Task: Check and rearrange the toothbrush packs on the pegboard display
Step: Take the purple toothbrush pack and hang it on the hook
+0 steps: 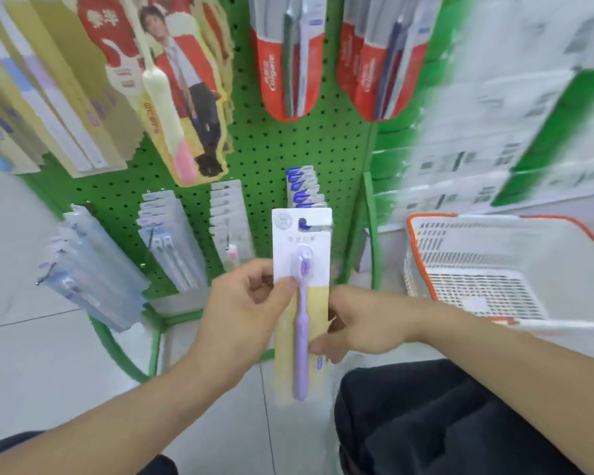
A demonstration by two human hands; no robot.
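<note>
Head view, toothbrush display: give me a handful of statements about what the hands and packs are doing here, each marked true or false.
1. Both hands hold the same toothbrush pack. True: the left hand pinches its left edge, and the right hand grips it lower on the right.
2. The toothbrush in the held pack is red. False: it is purple.
3. The pegboard is green. True.
4. The basket hangs on the left of the display. False: it sits to the right.
5. The red packs hang above the held pack. True.
</note>
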